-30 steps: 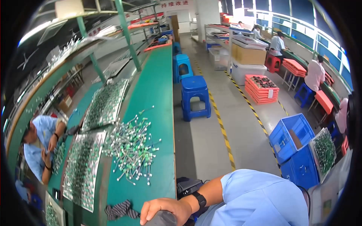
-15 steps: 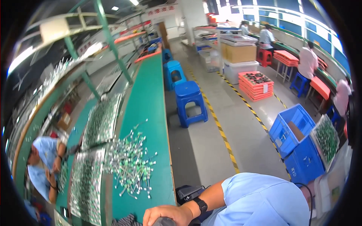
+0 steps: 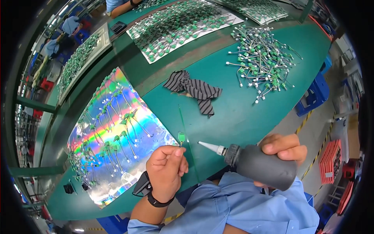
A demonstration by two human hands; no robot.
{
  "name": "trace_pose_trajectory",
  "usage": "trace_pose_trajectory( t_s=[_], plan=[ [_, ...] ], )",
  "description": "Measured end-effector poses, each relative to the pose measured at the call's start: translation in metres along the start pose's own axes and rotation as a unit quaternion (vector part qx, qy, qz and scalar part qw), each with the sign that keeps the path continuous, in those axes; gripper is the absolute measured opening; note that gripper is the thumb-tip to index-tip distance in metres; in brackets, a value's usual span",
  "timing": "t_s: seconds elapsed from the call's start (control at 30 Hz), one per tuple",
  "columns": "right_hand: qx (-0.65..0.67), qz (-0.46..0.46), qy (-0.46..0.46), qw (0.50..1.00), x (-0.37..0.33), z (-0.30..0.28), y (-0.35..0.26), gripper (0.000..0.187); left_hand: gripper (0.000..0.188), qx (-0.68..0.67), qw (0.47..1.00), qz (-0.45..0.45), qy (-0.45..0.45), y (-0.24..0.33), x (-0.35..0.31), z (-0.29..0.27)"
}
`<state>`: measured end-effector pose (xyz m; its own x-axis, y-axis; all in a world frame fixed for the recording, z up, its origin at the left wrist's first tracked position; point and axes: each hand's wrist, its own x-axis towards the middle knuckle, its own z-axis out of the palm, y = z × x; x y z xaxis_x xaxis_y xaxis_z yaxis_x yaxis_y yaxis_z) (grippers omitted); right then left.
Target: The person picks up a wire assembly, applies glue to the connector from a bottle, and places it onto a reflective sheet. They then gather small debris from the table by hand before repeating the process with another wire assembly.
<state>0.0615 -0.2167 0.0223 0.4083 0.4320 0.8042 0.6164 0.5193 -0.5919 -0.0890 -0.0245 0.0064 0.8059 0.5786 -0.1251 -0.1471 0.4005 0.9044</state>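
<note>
My left hand (image 3: 166, 167), with a black band on its wrist, is closed in a pinch at the near side of the green table. Thumb and forefinger hold a small green circuit board (image 3: 181, 136) by its lower end. To the right, my right hand (image 3: 287, 147) wraps round a dark grey squeeze bottle (image 3: 267, 165). The bottle lies tilted, its pale pointed nozzle (image 3: 210, 147) aimed left toward the board, with a gap between them. Left of my left hand, a shiny silver sheet (image 3: 146, 117) carries rows of green boards with wires.
A striped dark cloth (image 3: 200, 89) lies crumpled beyond my hands. Farther right is a heap of wired green boards (image 3: 265, 58). Sheets covered with boards (image 3: 183, 27) stand at the back, near another person's arm (image 3: 121, 8). Blue stools (image 3: 314, 95) stand off the table's right edge.
My view has swung left and down onto the table. Earlier only one hand showed, on a dark rounded object at the lower edge; now both hands, the bottle and the pinched board show.
</note>
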Motion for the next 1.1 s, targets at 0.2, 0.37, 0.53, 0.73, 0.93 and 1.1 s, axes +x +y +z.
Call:
trace_pose_trajectory(
  t_s=[0.2, 0.37, 0.53, 0.73, 0.93, 1.1],
  plan=[
    [0.024, -0.014, -0.007, 1.000, 0.007, 0.016, 0.001, 0.070, 0.009, 0.060, 0.998, 0.014, 0.014, 0.000, -0.001, 0.004],
    [-0.014, -0.040, -0.032, 0.999, 0.005, 0.017, 0.008, 0.075, 0.007, 0.067, 0.997, 0.038, 0.001, -0.001, -0.003, 0.002],
    [-0.006, -0.042, -0.040, 0.998, 0.006, 0.017, 0.010, 0.075, 0.009, 0.096, 0.994, 0.054, -0.016, 0.000, -0.005, 0.000],
    [-0.010, -0.046, -0.045, 0.998, 0.009, 0.018, 0.010, 0.076, 0.009, 0.109, 0.992, 0.064, -0.015, -0.001, -0.004, 0.002],
    [-0.014, -0.048, -0.039, 0.998, 0.008, 0.019, 0.012, 0.076, 0.009, 0.118, 0.991, 0.066, -0.012, -0.002, -0.005, 0.001],
    [0.001, -0.031, -0.035, 0.999, 0.009, 0.022, 0.009, 0.069, 0.009, 0.112, 0.991, 0.067, -0.016, -0.003, -0.005, -0.001]
  ],
)
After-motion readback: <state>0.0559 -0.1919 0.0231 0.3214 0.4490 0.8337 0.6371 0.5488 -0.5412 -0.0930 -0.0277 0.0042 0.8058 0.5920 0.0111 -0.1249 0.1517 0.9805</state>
